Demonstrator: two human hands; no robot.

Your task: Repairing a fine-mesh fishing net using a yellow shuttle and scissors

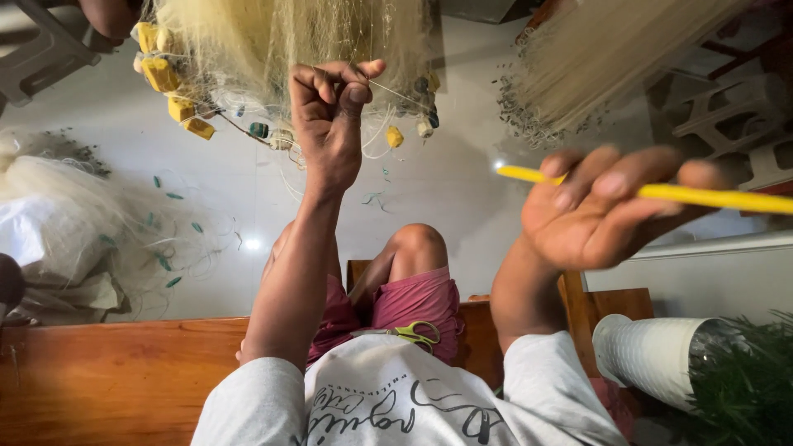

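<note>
— Netting (273,41) hangs ahead of us above the pale floor (446,182), yellow floats (161,74) along its edge. Which hand has it?

— Our left hand (330,116) pinches a thin line (396,92) at the net, fingers closed. Our right hand (599,206), blurred, grips a yellow netting needle (702,196). Scissors (413,332) lie in our lap.

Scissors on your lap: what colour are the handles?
Yellow-green handles on the scissors, lying on the pink shorts; clearest in the head view.
</note>
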